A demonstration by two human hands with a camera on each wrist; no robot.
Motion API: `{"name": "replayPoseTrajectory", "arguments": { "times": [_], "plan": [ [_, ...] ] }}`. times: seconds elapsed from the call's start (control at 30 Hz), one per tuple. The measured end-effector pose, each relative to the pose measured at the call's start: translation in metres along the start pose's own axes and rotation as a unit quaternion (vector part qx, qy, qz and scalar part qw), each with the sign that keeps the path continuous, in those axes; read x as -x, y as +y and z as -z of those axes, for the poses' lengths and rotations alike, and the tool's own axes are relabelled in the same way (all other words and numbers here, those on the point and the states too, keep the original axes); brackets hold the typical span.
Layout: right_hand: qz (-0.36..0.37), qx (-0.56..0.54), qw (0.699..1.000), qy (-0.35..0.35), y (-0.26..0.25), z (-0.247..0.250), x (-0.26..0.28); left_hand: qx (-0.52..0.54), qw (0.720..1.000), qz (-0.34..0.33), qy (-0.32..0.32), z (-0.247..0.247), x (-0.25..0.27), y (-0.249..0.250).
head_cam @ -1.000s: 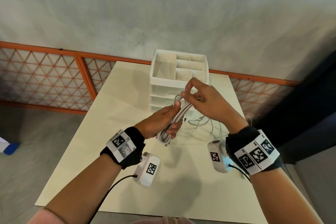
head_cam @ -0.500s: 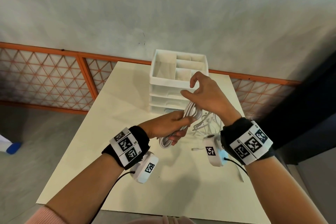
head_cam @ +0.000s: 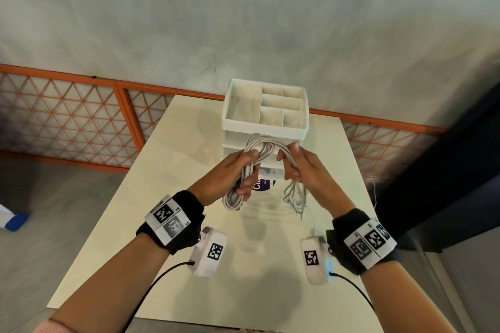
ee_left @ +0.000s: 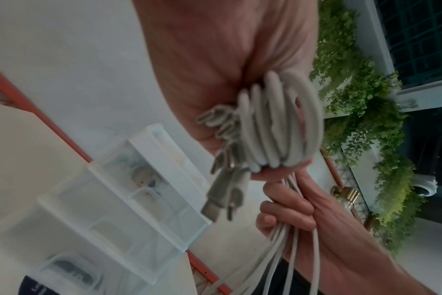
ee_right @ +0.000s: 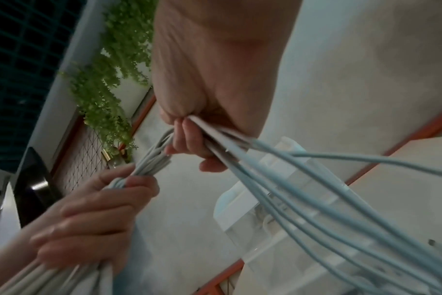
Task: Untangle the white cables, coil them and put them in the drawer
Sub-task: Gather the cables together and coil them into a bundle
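Note:
A bundle of white cables (head_cam: 266, 146) arches between my two hands, in front of the white drawer unit (head_cam: 235, 121). My left hand (head_cam: 243, 171) grips the coiled part, and a loop (head_cam: 232, 201) hangs below it. My right hand (head_cam: 290, 167) grips the other side, with loose ends (head_cam: 295, 199) dangling toward the table. In the left wrist view the coil (ee_left: 278, 123) sits in my left palm with several plugs (ee_left: 222, 179) sticking out. In the right wrist view my right fingers (ee_right: 189, 139) clamp the strands (ee_right: 290, 189).
The cream table (head_cam: 189, 197) ends near me and to both sides. The drawer unit's top tray (head_cam: 281, 104) has open compartments. A blue-and-white labelled item (head_cam: 263, 184) shows behind the hands at the unit's base. An orange lattice fence (head_cam: 67, 121) runs behind.
My right hand has come down from above the bundle and now grips its right side. The hands have drawn apart, spreading the cables into an arch. Both hands are higher.

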State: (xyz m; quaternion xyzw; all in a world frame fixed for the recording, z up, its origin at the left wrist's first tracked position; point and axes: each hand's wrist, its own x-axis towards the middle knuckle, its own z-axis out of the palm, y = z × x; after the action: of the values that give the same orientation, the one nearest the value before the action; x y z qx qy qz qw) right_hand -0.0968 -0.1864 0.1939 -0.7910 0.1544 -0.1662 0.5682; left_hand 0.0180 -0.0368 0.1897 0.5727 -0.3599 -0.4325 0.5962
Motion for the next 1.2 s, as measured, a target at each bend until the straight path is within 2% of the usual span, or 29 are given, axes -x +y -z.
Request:
{"name": "replayPoseTrajectory", "arguments": {
  "times": [0.07, 0.2, 0.3, 0.53, 0.73, 1.1, 1.2],
  "plan": [
    [-0.002, -0.006, 1.0, 0.012, -0.001, -0.004, 0.0, -0.008, 1.0, -0.002, -0.005, 0.0, 0.001, -0.001],
    [-0.022, -0.009, 0.992, 0.121, -0.002, -0.017, -0.005, -0.032, 0.999, -0.007, -0.023, -0.007, 0.0, -0.003],
    [-0.039, -0.003, 0.987, 0.154, -0.004, -0.03, 0.0, -0.042, 0.999, -0.024, -0.016, -0.01, -0.004, -0.003],
    [-0.07, -0.07, 0.99, 0.103, -0.031, -0.036, 0.005, -0.062, 0.997, -0.04, 0.003, -0.013, -0.007, -0.003],
    [-0.109, -0.04, 0.991, 0.07, -0.027, -0.033, 0.001, -0.098, 0.994, -0.037, 0.024, -0.012, -0.002, -0.005],
    [-0.111, -0.054, 0.99, 0.063, -0.019, -0.04, -0.007, -0.046, 0.998, -0.038, 0.01, -0.005, -0.003, -0.006],
    [-0.122, -0.065, 0.99, 0.011, -0.016, -0.042, -0.008, 0.0, 0.999, -0.038, 0.02, -0.003, -0.006, -0.006]
  ]
}}
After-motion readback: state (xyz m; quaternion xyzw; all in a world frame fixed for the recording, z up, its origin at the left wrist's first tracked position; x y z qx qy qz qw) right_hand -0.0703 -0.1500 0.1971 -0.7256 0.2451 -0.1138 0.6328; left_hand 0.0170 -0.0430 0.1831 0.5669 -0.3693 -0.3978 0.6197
